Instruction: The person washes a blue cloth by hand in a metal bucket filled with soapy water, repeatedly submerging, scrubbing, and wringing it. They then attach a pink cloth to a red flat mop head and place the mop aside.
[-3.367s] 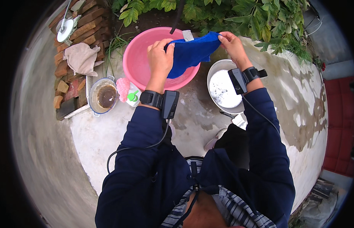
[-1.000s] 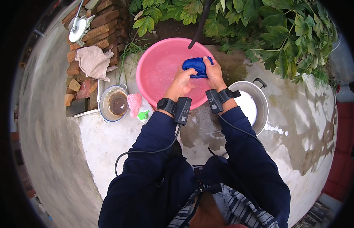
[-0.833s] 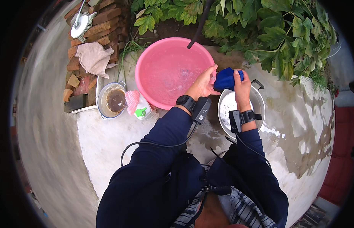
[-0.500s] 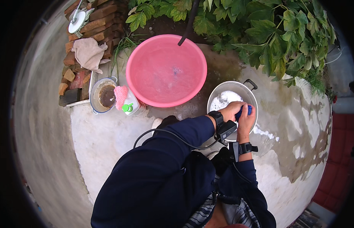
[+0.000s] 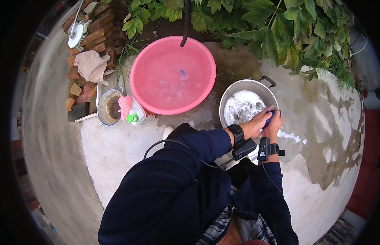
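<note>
Over the right near rim of a metal pot (image 5: 223,92), a small bundle of dark blue cloth (image 5: 273,117) is squeezed between my two hands. My left hand (image 5: 255,125) reaches in from the left, its fingers closed around the cloth. On the other side my right hand (image 5: 273,127) is closed on the same cloth, its fingers bunched against it. White foam (image 5: 244,107) floats on the water in the pot. Both wrists wear black straps with small boxes; a black cable runs from the left one.
A large pink basin (image 5: 134,87) of water holds a small blue piece (image 5: 183,72); a dark hose (image 5: 186,24) hangs over it. Left of it stand a small pot (image 5: 101,107) and a jug with a green cap (image 5: 132,118). Stacked bricks (image 5: 101,34) and leafy plants (image 5: 275,36) border the ground.
My hands have shifted with the blue cloth toward the pot's right near rim, uncovering more foam. The blue piece in the basin shows more clearly.
</note>
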{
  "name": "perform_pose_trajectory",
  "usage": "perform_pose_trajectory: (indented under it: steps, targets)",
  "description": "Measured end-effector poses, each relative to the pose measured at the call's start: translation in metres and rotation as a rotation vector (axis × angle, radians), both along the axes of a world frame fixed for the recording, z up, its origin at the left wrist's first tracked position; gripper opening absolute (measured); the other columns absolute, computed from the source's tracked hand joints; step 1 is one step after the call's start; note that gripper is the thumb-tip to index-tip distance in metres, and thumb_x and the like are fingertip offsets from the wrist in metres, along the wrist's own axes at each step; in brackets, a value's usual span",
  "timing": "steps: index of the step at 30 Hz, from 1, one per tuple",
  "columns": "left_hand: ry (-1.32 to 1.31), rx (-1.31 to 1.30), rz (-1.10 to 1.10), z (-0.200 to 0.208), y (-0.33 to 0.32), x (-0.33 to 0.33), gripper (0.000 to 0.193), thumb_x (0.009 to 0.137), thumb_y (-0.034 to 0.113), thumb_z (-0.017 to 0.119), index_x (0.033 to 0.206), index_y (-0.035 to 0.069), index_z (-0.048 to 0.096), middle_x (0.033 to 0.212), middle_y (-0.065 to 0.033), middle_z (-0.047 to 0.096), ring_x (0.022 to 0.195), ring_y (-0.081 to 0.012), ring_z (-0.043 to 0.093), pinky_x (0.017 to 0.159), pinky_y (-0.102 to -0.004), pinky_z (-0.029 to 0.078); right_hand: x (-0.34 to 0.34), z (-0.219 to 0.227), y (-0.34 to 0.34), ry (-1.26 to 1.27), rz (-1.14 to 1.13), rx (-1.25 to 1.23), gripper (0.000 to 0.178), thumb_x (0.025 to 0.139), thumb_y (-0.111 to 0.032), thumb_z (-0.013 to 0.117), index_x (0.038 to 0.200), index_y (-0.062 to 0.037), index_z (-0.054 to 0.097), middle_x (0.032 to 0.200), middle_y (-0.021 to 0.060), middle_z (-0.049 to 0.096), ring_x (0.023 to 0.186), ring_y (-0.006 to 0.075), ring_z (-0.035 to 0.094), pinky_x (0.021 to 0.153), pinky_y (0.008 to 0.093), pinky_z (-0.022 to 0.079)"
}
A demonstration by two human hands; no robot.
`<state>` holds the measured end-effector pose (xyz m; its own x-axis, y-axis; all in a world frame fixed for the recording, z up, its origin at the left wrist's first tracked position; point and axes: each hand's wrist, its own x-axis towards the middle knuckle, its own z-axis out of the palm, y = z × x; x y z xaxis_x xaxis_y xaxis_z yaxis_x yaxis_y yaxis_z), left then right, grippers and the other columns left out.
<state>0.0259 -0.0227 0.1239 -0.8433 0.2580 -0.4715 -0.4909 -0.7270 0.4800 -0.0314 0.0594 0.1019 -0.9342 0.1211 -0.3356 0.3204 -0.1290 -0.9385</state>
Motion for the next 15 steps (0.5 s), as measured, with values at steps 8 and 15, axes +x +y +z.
perform_pose_trajectory:
  steps: [8, 15]
  targets:
    - [0.016, 0.227, 0.255, -0.009, -0.029, -0.023, 0.04, 0.092, 0.035, 0.047, 0.126, 0.014, 0.046, 0.114, -0.0085, 0.054, 0.104, -0.0189, 0.052, 0.089, -0.0343, 0.044, 0.029, 0.013, -0.041, 0.278, 0.028, 0.158, 0.022, 0.087, -0.022, 0.051, 0.085, -0.0011, 0.057, 0.076, 0.0037, 0.055, 0.069, 0.0109, 0.051, 0.063, 0.0255, 0.044]
    - [0.106, 0.253, 0.112, 0.003, -0.027, -0.022, 0.042, 0.09, 0.034, 0.053, 0.127, 0.015, 0.047, 0.118, -0.0059, 0.052, 0.104, -0.0165, 0.052, 0.089, -0.0336, 0.042, 0.016, 0.016, -0.027, 0.166, 0.074, 0.024, 0.02, 0.087, -0.021, 0.05, 0.088, -0.001, 0.055, 0.082, 0.0052, 0.056, 0.069, 0.0122, 0.052, 0.064, 0.0276, 0.045]
